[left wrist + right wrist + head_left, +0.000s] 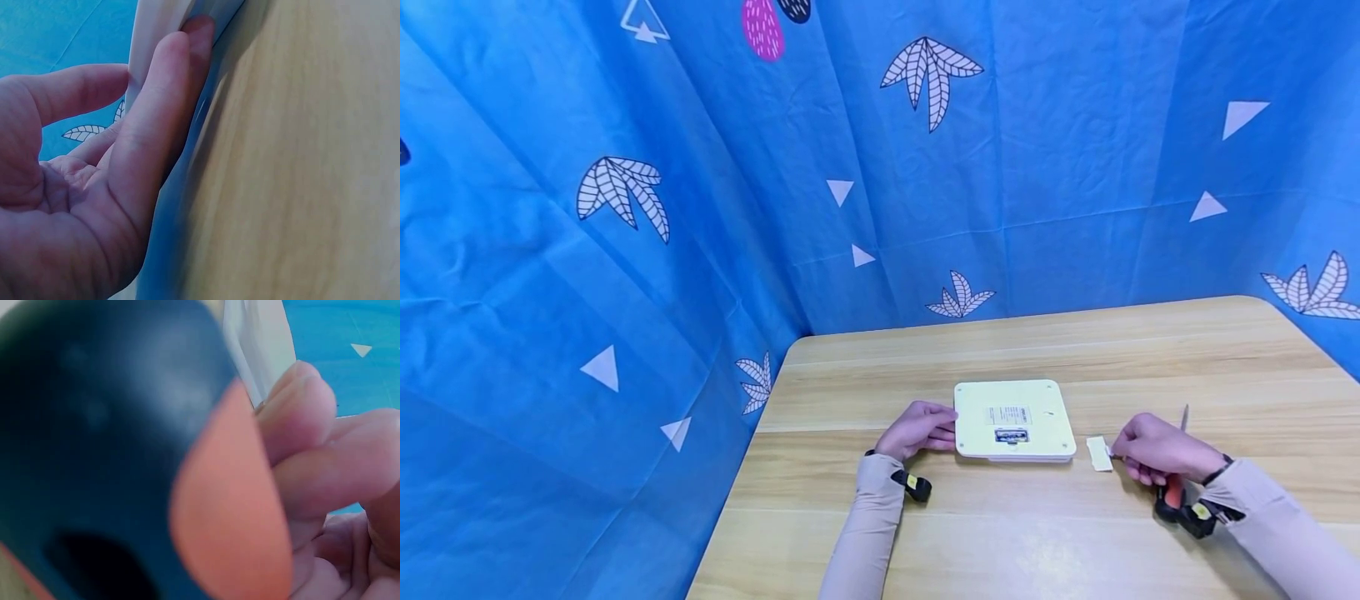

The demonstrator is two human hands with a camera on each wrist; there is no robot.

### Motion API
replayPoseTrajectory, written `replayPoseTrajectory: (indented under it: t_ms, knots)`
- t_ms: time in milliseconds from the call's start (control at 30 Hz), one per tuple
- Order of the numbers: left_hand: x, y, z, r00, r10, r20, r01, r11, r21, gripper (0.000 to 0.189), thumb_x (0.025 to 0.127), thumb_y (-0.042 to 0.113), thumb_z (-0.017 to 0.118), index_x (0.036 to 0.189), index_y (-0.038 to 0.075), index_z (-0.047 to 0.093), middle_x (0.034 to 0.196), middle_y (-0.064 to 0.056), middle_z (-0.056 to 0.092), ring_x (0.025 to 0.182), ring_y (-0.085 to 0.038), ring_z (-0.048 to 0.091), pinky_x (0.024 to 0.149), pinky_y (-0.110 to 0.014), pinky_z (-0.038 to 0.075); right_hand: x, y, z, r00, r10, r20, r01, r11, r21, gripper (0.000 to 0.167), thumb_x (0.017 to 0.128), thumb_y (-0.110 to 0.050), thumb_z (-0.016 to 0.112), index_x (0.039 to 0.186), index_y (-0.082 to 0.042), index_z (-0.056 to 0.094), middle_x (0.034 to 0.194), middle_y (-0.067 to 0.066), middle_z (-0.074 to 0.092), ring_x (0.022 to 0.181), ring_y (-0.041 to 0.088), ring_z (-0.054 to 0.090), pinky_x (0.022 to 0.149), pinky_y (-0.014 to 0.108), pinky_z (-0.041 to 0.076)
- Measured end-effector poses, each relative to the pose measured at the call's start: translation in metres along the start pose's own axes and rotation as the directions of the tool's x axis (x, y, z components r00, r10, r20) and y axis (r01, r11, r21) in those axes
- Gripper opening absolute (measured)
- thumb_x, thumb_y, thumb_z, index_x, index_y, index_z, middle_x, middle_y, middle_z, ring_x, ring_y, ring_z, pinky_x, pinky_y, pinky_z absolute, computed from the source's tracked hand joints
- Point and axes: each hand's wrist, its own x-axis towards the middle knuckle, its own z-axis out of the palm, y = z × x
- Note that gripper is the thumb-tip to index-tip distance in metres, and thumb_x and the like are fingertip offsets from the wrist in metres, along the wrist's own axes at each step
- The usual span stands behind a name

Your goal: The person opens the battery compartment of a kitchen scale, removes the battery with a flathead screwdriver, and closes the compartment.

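Observation:
A flat white electronic device (977,417) lies face down, showing a printed label, small dots at its corners and an uncovered battery bay (1011,436) with a battery inside. My left hand (922,431) grips its left edge; in the left wrist view the thumb (94,87) and fingers (153,106) meet opposite sides of that edge. Right of the device lies a small pale rectangular battery cover (1099,454). My right hand (1165,450) pinches the cover's right edge with its fingertips. Partly hidden by this hand is a screwdriver with an orange and black handle (231,512).
The wooden table (1000,533) has rounded far corners. Blue patterned curtains (1045,167) hang along its back and left sides. The screwdriver's metal shaft (1185,417) points away beyond the right hand. A black wrist camera (917,486) sits on the left wrist.

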Motion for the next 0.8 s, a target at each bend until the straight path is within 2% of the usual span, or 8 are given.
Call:
replayPoseTrajectory:
  t_ms: [267,600,800]
  knots:
    - [-0.0012,-0.0004,-0.0008,1.0,0.01,0.003,-0.01,1.0,-0.002,0.03,0.103,0.013,0.061,0.125,-0.007,0.067,0.103,-0.018,0.077,0.08,-0.016,0.075,0.084,-0.034,0.068,0.0004,0.0002,0.0008,1.0,0.018,-0.012,-0.018,1.0,-0.019,0.023,0.099,-0.011,0.056,0.079,-0.001,0.062,0.057,-0.004,0.058,0.042,0.002,0.045,0.038,0.013,0.04]
    - [-0.0014,-0.0011,-0.0018,1.0,0.008,0.019,-0.008,1.0,-0.008,0.029,0.104,0.013,0.06,0.124,-0.007,0.067,0.1,-0.015,0.077,0.079,-0.016,0.075,0.085,-0.035,0.068,-0.0007,0.0009,0.0004,1.0,0.014,-0.015,-0.014,1.0,-0.017,0.022,0.1,-0.01,0.055,0.081,-0.001,0.061,0.059,-0.002,0.059,0.043,0.003,0.047,0.039,0.014,0.042]
    - [-0.0006,-0.0008,-0.0019,1.0,0.011,0.02,-0.01,1.0,-0.009,0.03,0.104,0.012,0.06,0.125,-0.007,0.067,0.101,-0.016,0.078,0.079,-0.016,0.075,0.085,-0.035,0.068,-0.0029,0.0002,-0.0015,0.999,-0.005,-0.032,0.003,0.999,-0.051,0.024,0.101,-0.011,0.055,0.081,0.0,0.063,0.06,-0.001,0.06,0.044,0.004,0.048,0.038,0.015,0.043]
